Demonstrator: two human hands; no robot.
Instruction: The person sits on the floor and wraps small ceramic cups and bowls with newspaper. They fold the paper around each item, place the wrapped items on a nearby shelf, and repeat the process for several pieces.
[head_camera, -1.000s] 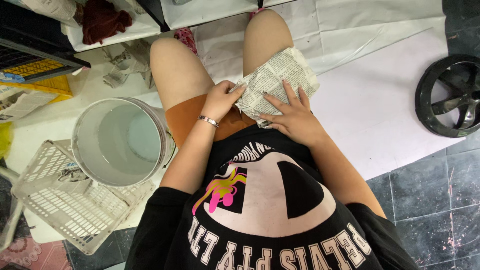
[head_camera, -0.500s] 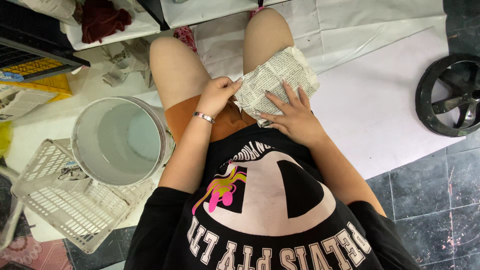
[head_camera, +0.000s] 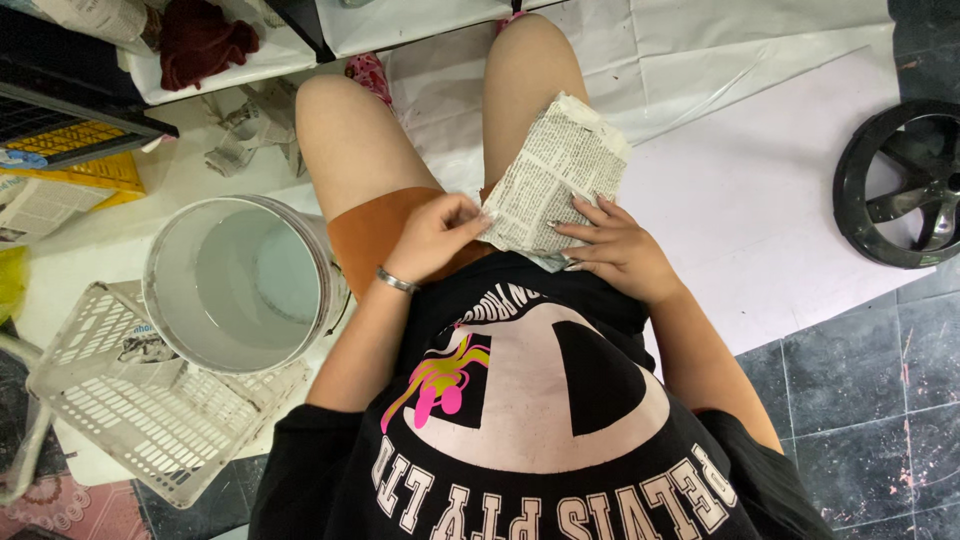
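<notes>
Two hands, the left hand and the right hand, rest on one folded newspaper wad. Nearby sit one white bucket, one white plastic basket, one black wheel, one dark red cloth and one crumpled newspaper scrap.

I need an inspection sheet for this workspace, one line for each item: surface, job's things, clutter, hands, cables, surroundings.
Surface: white sheet spread over a dark tiled floor; the person sits with bare knees over it.
Job's things: folded newspaper piece lying on the right thigh.
Clutter: white bucket with cloudy liquid, standing on a white perforated basket; crumpled newspaper; dark red cloth; yellow item.
Hands: left hand pinches the newspaper's near edge; right hand rests flat on it, fingers spread.
Cables: nothing seen.
Surroundings: black wheel on the right; dark crate at upper left.
</notes>
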